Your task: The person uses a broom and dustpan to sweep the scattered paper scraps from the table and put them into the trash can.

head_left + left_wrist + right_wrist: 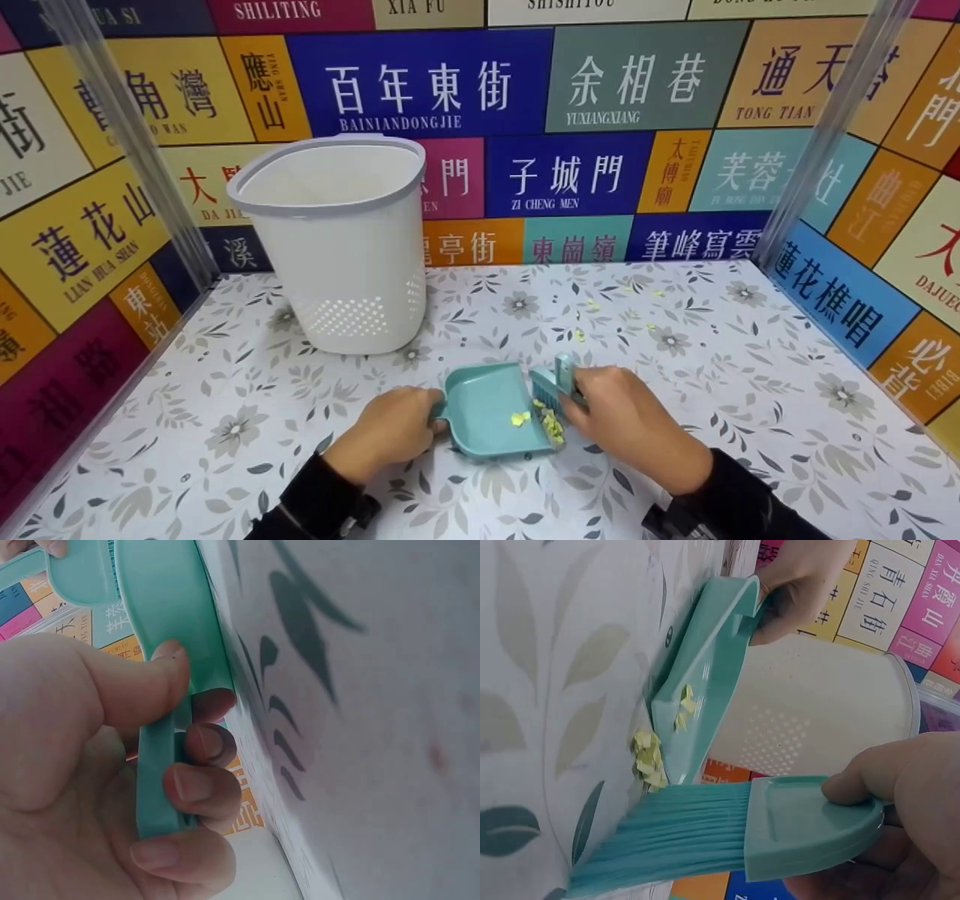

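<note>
My left hand point(396, 426) grips the handle of a teal dustpan point(491, 412) that lies on the patterned cloth; in the left wrist view the fingers curl round that handle point(159, 784). A teal hand brush point(810, 829) is held in my right hand point(626, 412), thumb on its flat back. Its blue-green bristles point(675, 829) touch the cloth beside the dustpan's front edge. Yellow-green paper scraps point(552, 426) are heaped against that edge, between pan and brush. A few scraps point(520, 418) lie inside the pan.
A white bin point(352, 277) with a grey rim stands behind the dustpan, to the left. More small scraps point(592, 306) are scattered on the cloth point(712, 405) farther back on the right. Walls with colourful sign panels point(420, 82) enclose the back and sides.
</note>
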Demonstrator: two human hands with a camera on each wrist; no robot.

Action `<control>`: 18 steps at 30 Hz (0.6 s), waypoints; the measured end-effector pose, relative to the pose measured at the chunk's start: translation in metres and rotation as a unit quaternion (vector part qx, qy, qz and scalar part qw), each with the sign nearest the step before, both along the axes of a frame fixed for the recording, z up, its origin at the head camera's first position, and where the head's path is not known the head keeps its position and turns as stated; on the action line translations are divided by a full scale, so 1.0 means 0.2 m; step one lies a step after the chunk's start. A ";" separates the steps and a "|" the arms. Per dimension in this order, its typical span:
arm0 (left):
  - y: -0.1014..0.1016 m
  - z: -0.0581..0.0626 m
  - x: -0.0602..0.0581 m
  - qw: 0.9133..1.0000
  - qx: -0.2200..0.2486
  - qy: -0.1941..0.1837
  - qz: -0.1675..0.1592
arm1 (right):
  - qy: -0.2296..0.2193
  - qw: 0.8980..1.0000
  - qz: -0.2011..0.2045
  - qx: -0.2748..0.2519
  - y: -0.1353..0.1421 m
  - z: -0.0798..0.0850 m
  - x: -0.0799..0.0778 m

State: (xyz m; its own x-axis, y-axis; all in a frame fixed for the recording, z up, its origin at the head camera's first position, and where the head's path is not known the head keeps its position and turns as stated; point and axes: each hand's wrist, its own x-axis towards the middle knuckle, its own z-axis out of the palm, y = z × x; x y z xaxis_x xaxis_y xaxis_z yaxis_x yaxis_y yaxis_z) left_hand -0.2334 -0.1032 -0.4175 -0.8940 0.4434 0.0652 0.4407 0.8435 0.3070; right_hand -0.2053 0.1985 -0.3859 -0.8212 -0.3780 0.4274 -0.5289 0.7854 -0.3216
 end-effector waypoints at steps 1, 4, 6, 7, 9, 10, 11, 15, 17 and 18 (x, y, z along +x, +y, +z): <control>0.00 0.00 0.00 1.000 -0.001 -0.003 0.002 | -0.003 1.000 0.003 -0.003 0.00 0.00 0.00; 0.01 0.01 0.00 1.000 -0.005 -0.014 0.008 | -0.010 1.000 0.011 -0.008 -0.01 0.00 0.01; 0.01 0.01 0.00 1.000 -0.009 -0.021 0.012 | -0.011 1.000 0.018 -0.005 -0.01 0.00 0.01; 0.01 0.02 0.00 1.000 -0.009 -0.024 0.014 | -0.011 1.000 0.024 -0.004 -0.02 0.00 0.01; 0.01 0.02 0.00 0.999 -0.010 -0.029 0.017 | -0.014 0.999 0.037 -0.007 -0.02 0.01 0.01; 0.01 0.02 0.00 0.999 -0.010 -0.030 0.018 | -0.013 0.999 0.044 -0.009 -0.02 0.01 0.01; 0.01 0.02 0.00 0.999 -0.010 -0.030 0.018 | -0.013 0.999 0.051 -0.012 -0.02 0.01 0.01; 0.01 0.01 0.00 0.999 -0.009 -0.031 0.015 | -0.006 0.997 0.074 -0.034 -0.01 0.02 0.02; 0.01 0.01 -0.01 0.999 -0.010 -0.033 0.015 | 0.003 0.996 0.074 -0.042 0.00 0.03 0.02; 0.01 0.01 -0.01 0.999 -0.010 -0.034 0.015 | 0.006 0.996 0.073 -0.045 0.01 0.04 0.02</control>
State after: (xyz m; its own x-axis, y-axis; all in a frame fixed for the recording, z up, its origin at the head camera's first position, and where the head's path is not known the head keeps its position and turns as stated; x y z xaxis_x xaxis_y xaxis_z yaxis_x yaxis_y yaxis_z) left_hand -0.2351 -0.1018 -0.4161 -0.9090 0.4168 -0.0059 0.3934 0.8625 0.3183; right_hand -0.2019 0.2000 -0.3786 -0.7541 -0.4531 0.4754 -0.6405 0.6674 -0.3799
